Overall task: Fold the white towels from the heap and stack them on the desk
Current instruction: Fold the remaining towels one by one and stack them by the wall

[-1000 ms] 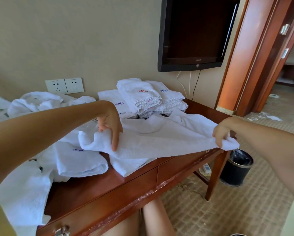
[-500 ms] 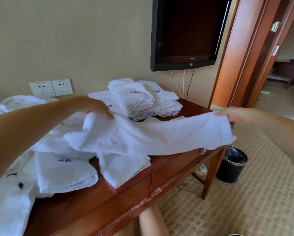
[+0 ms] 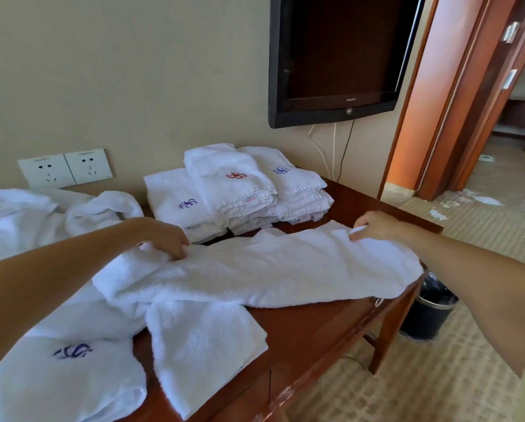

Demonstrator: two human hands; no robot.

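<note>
A long white towel (image 3: 264,269) lies folded lengthwise across the wooden desk (image 3: 316,330). My left hand (image 3: 164,237) pinches its far left edge, fingers curled into the cloth. At the far right corner my right hand (image 3: 374,223) grips the same towel. Behind it stands a stack of folded white towels (image 3: 237,190) with red and blue embroidered logos. The heap of unfolded towels (image 3: 27,220) sits at the left. Another white towel (image 3: 203,345) lies under the long one and hangs over the desk's front edge.
A black TV (image 3: 340,56) hangs on the wall above the desk, cables dangling below it. Two wall sockets (image 3: 65,170) sit at the back left. A black waste bin (image 3: 431,312) stands on the floor right of the desk. An open doorway (image 3: 514,132) lies beyond.
Both hands carried the towel's near edge over to the far side and laid it down, so the towel now rests folded lengthwise on the desk.
</note>
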